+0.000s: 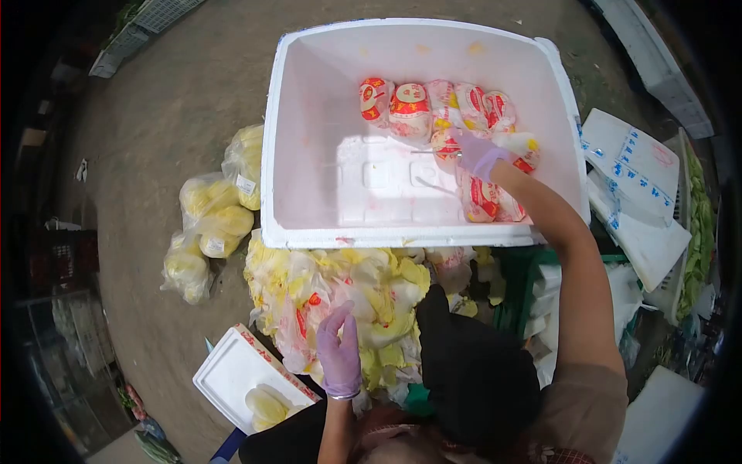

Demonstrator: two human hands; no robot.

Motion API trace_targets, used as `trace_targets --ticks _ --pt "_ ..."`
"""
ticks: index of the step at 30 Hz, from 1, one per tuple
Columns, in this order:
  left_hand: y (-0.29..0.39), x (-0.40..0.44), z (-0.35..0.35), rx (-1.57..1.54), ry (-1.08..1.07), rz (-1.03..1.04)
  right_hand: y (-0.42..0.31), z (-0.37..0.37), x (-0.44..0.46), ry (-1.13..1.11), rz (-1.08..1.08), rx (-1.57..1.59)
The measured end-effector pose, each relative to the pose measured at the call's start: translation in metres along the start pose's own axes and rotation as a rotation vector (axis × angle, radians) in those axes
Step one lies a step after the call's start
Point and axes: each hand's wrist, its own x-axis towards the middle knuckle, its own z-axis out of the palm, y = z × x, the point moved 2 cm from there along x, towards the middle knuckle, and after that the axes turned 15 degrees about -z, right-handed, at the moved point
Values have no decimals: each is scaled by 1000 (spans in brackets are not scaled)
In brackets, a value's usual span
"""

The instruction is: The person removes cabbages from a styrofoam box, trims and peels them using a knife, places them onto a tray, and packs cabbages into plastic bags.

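So your right hand (473, 151) is down in the big white box (371, 237), over toward the right side, gloved in light purple. Its fingers are curled around a thin metal tool (425, 152) that pokes out to the left, right at one of the red-printed packs (410, 104). Can't really tell how hard the fingers press on that pack.

The packs sit bunched in the far middle and right of the box, a row along the far side and more down the right, some touching each other. They're in clear wrap, with yellow showing on a few.

Your left hand (338, 352), also gloved, is outside the box on the near side, fingers loosely bent and released, over a messy heap of yellow leaves (394, 298) and plastic.

Left of the box there are bagged yellow veggies (220, 220) on the floor, and nearer to you a small white tray (239, 379) with a pale yellow piece (267, 406) in it.
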Motion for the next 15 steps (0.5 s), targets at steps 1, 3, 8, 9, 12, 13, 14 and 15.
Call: trace_targets --ticks 1,3,8,9,12,13,14,15 --pt "0 5 3 -6 -6 -10 -2 6 11 -24 25 -23" --pt "2 13 8 -17 -19 -34 0 23 30 -75 74 -69" --pt "5 33 16 -110 -23 -15 16 51 50 -95 130 -131" --pt "6 37 17 -94 -24 8 17 53 51 -90 125 -150" --pt "22 46 19 -51 -56 61 19 61 57 -99 129 -247" --pt "24 47 19 -81 -59 57 21 60 58 -88 89 -284" --pt "26 46 21 -109 -63 53 23 60 57 -76 49 -318" --pt "27 46 22 -134 -67 49 22 60 58 -64 9 -350"
